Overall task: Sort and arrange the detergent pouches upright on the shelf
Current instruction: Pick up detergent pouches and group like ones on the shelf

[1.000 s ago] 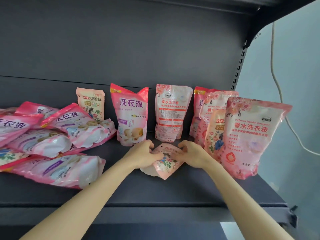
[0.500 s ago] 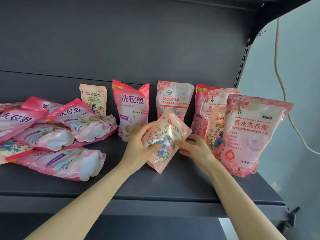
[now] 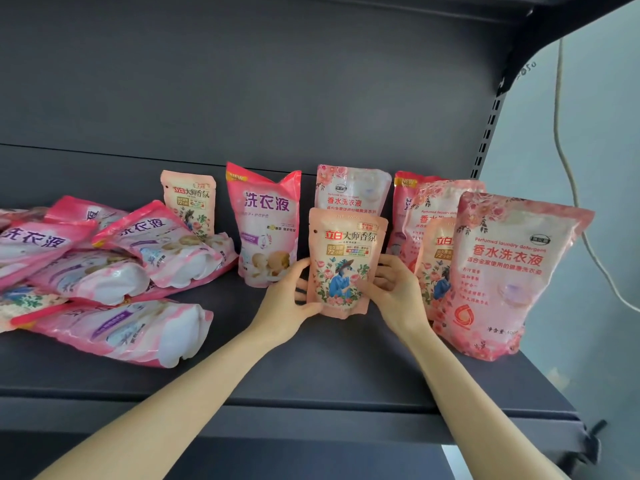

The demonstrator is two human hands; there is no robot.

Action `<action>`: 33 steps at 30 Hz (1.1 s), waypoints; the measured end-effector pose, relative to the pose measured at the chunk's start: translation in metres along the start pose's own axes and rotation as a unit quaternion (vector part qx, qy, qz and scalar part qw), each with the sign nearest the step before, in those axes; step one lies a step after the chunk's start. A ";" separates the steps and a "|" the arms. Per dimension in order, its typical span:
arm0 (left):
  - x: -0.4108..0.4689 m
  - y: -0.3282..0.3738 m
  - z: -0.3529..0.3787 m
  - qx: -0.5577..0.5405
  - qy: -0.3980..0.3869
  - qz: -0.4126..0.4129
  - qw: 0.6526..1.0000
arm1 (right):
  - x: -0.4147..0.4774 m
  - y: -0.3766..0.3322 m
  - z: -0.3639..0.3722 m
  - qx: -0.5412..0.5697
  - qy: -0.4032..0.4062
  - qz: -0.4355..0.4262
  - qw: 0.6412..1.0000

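Lying pile (image 3: 104,271), at 9 o'clock of centre: pink pouches are sprawling flat and overlapping, none standing yet. They are bulging and sagging, so I'd judge liquid fill, soft and floppy. All are sealed, so the contents aren't showing.

Small back pouch (image 3: 188,202) at 10 o'clock and tall pink pouch (image 3: 266,220) at 11 o'clock are standing upright against the back wall.

Left hand (image 3: 291,299) is gripping the held pouch (image 3: 346,261) on its 9 o'clock edge, fingers curled round the lower side. The held pouch is sitting upright at centre, label forward, with its base at or just above the shelf (image 3: 311,368); I can't tell which. Right hand (image 3: 398,292) is gripping its 3 o'clock edge, thumb across the front.

Handling judgement: light, glossy film, probably slippery, fill shifting as it moves. The low two-sided hold is steadying the base; holding it by the top seal would let it fold.

Floral pouch (image 3: 349,188) is standing directly behind at 12 o'clock. Large floral pouch (image 3: 502,271) at 3 o'clock is leading an upright cluster and leaning slightly.
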State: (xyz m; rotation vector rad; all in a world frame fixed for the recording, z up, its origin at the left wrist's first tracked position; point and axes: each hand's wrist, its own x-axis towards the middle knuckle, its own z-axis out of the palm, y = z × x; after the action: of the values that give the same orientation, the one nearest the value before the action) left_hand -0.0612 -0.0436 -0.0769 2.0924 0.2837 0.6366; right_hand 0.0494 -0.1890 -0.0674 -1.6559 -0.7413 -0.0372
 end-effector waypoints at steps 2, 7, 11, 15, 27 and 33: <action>0.004 0.000 0.001 0.031 0.011 0.000 0.999 | -0.001 0.001 0.003 -0.036 -0.010 0.011 0.999; 0.010 -0.001 0.003 0.078 0.027 -0.004 0.997 | -0.003 0.001 0.004 -0.090 -0.027 0.019 0.995; 0.007 0.000 -0.002 0.142 0.004 -0.014 0.990 | -0.006 -0.001 0.002 -0.122 -0.042 0.036 0.991; -0.001 0.007 -0.010 0.220 -0.033 -0.034 0.974 | -0.015 -0.009 -0.005 -0.185 -0.071 0.044 0.979; -0.042 0.049 -0.054 0.397 -0.027 0.064 0.915 | -0.044 -0.058 -0.003 -0.389 -0.126 -0.020 0.913; -0.049 0.053 -0.121 0.409 0.026 0.084 0.908 | -0.033 -0.102 0.045 -0.377 -0.154 -0.075 0.910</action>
State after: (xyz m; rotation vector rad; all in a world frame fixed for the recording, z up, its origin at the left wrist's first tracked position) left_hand -0.1701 -0.0090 0.0058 2.9329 0.4616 0.7578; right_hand -0.0428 -0.1600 -0.0024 -2.3685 -1.1936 -0.1945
